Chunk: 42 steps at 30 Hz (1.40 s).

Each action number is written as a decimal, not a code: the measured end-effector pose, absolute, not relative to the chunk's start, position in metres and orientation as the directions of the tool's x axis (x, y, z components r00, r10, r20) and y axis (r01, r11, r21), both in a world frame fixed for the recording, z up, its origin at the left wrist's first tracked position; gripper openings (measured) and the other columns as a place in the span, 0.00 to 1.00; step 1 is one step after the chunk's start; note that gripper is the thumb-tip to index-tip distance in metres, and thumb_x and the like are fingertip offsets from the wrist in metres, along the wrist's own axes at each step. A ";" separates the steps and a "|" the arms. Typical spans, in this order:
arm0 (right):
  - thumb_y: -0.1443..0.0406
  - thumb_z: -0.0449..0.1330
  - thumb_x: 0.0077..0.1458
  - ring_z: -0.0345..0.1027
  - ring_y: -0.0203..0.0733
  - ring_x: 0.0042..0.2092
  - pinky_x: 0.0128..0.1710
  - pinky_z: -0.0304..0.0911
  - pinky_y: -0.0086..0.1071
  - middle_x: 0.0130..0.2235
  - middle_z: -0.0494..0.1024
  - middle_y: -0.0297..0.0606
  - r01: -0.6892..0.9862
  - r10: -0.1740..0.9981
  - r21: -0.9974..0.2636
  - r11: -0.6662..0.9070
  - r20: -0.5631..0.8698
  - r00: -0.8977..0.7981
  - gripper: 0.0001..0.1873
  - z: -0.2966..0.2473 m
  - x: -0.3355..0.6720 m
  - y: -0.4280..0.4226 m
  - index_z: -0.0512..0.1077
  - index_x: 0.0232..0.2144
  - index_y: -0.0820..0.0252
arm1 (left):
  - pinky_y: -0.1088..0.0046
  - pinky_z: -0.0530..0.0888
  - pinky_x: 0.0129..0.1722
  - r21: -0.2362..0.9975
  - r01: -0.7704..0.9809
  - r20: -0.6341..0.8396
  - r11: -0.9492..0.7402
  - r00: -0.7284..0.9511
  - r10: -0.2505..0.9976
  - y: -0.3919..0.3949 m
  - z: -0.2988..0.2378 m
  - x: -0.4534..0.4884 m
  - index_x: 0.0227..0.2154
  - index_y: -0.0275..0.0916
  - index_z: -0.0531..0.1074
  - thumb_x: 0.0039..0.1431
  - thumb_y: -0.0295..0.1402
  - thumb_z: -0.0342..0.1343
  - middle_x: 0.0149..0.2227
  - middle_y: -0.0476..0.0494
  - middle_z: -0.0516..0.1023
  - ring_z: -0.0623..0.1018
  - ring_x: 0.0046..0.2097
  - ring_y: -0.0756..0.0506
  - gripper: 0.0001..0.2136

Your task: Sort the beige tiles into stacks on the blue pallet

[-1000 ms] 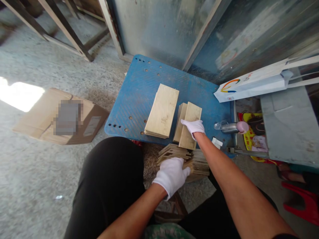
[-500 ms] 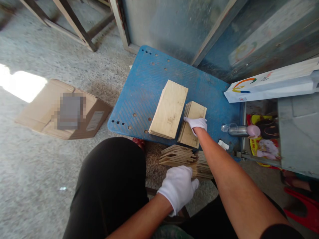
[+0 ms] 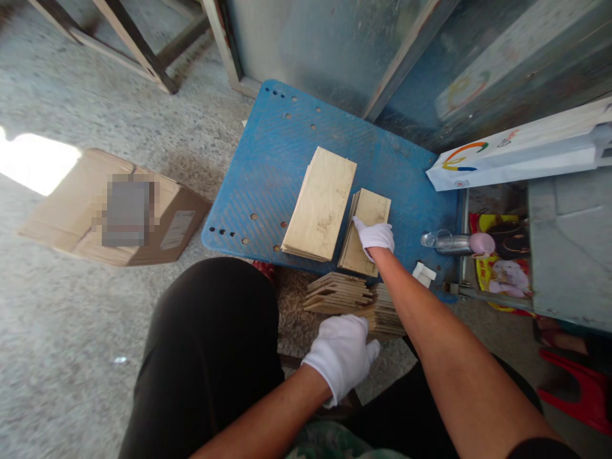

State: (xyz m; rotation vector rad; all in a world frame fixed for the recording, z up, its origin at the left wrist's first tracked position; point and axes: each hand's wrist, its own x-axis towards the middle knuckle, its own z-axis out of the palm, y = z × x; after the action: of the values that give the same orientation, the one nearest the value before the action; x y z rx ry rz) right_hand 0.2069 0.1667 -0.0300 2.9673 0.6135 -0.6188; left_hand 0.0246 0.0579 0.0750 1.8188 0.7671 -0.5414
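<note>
Both my hands wear white gloves. My right hand rests flat on a small stack of thin wooden boards on a blue plastic platform, its fingers pressing the stack's left edge. A wider stack of boards lies just to the left of it. My left hand hovers between my knees with its fingers curled, close to a lower pile of cut wooden pieces; I cannot see anything in it.
A cardboard box lies on the concrete floor at left. Right of the platform sit a small bottle, a white paper bag, a grey metal box and a red stool. Metal panels stand behind.
My right hand has squared the small board stack, which now lies tidier. My left hand has drawn back from the lower pile toward my body.
</note>
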 end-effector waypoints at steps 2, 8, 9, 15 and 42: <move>0.39 0.60 0.48 0.63 0.64 0.59 0.58 0.60 0.47 0.57 0.66 0.71 0.421 0.416 -0.073 -0.904 -0.375 0.828 0.60 -0.025 0.211 0.163 0.51 0.63 0.85 | 0.57 0.75 0.46 0.639 0.721 -0.674 -0.267 0.693 0.257 0.055 0.074 0.025 0.44 0.36 0.73 0.61 0.44 0.46 0.43 0.35 0.78 0.79 0.45 0.33 0.19; 0.49 0.54 0.60 0.67 0.48 0.57 0.57 0.61 0.36 0.55 0.75 0.45 0.538 0.577 -0.208 -0.817 -0.331 0.747 0.28 -0.012 0.216 0.140 0.71 0.54 0.62 | 0.61 0.75 0.47 0.601 0.718 -0.694 -0.352 0.687 0.217 0.054 0.077 0.028 0.45 0.34 0.75 0.61 0.44 0.47 0.45 0.33 0.79 0.79 0.47 0.34 0.20; 0.51 0.52 0.61 0.68 0.46 0.56 0.57 0.61 0.34 0.53 0.76 0.41 0.553 0.604 -0.243 -0.797 -0.336 0.723 0.24 -0.013 0.213 0.129 0.73 0.52 0.59 | 0.61 0.75 0.47 0.592 0.713 -0.704 -0.376 0.684 0.191 0.054 0.078 0.029 0.45 0.33 0.75 0.61 0.43 0.47 0.45 0.32 0.79 0.79 0.47 0.34 0.20; 0.53 0.51 0.63 0.73 0.40 0.49 0.52 0.63 0.30 0.45 0.81 0.36 0.603 0.726 -0.404 -0.687 -0.417 0.547 0.20 -0.036 0.169 0.019 0.77 0.45 0.55 | 0.56 0.75 0.46 0.593 0.625 -0.729 -0.508 0.684 -0.009 0.051 0.088 0.031 0.45 0.26 0.77 0.61 0.40 0.50 0.45 0.26 0.80 0.78 0.49 0.29 0.21; 0.59 0.44 0.67 0.70 0.44 0.40 0.34 0.54 0.31 0.41 0.79 0.40 0.927 0.815 -0.041 -0.372 -0.493 0.305 0.21 -0.035 0.134 -0.049 0.73 0.52 0.53 | 0.50 0.73 0.47 0.571 0.573 -0.730 -0.587 0.682 -0.045 0.028 0.071 0.036 0.42 0.27 0.79 0.58 0.34 0.55 0.41 0.21 0.80 0.78 0.49 0.27 0.16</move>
State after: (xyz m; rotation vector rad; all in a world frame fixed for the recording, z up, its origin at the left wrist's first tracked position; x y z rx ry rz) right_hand 0.1339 -0.0492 -0.0353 2.3229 1.5900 -0.6475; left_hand 0.0361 0.0279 0.0708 2.0341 0.4065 -0.9109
